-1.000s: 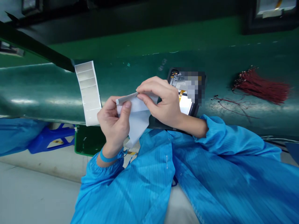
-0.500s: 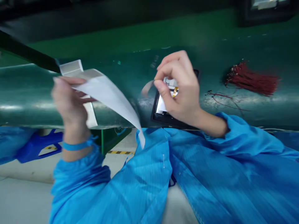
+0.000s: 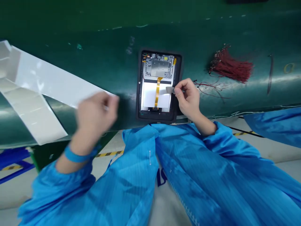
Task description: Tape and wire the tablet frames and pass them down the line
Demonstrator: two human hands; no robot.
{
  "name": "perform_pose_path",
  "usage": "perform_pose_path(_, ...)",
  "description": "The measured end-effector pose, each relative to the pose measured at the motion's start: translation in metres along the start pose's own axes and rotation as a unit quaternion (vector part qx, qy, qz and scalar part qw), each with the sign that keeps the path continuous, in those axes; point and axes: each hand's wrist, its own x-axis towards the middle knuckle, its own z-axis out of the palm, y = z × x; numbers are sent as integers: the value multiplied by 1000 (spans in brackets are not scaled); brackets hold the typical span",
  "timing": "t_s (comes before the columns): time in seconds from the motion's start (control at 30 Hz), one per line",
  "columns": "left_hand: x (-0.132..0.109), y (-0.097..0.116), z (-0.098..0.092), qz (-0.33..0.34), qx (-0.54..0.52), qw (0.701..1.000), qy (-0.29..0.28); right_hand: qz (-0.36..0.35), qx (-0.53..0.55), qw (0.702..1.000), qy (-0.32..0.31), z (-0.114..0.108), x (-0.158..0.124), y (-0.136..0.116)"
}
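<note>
An opened tablet (image 3: 162,73) lies in a black frame (image 3: 180,62), its circuit board, pale battery and gold ribbon cable exposed. My right hand (image 3: 189,97) is at the frame's right edge, thumb and finger pinching a small grey strip of tape (image 3: 169,90) that reaches over the battery. To the left, my left hand (image 3: 96,113) is blurred by motion, its fingers curled closed; what they hold, if anything, cannot be made out. Behind that hand a long white backing sheet (image 3: 51,73) lies on the table, one end narrowing beside the knuckles.
A bundle of dark red wires (image 3: 232,66) lies right of the tablet, with a few loose wires (image 3: 211,88) nearer my right hand. Pale strips (image 3: 35,113) cross the green table (image 3: 113,56) at the left. A dark thin piece (image 3: 270,73) lies far right.
The white sheet, lifted in my left hand before, now lies on the table at the left. My left hand has moved right, and my right hand has lowered the strip to the tablet. The view has shifted.
</note>
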Motion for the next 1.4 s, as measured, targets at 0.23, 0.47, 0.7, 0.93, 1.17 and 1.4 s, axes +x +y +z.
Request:
perform_pose_path(0.23,-45,55,93,31,198,971,-131,-65,-27,997,-29,-28,47,-5)
perform_pose_path(0.47,-43,45,81,68,122,990,-29,88,-39,970,-225,-30,-4,-46)
perform_pose_path(0.7,-46,50,90,225,51,973,24,61,-72,970,-223,-11,-15,-39)
perform_pose_path(0.93,-50,44,101,296,102,949,38,66,-102,966,-229,-9,-12,-43)
perform_pose_path(1.17,-53,40,107,265,110,958,-16,72,-136,961,-229,-6,-11,-45)
perform_pose_path(1.4,-52,36,106,297,167,940,-1,88,-206,944,-243,-2,-9,-49)
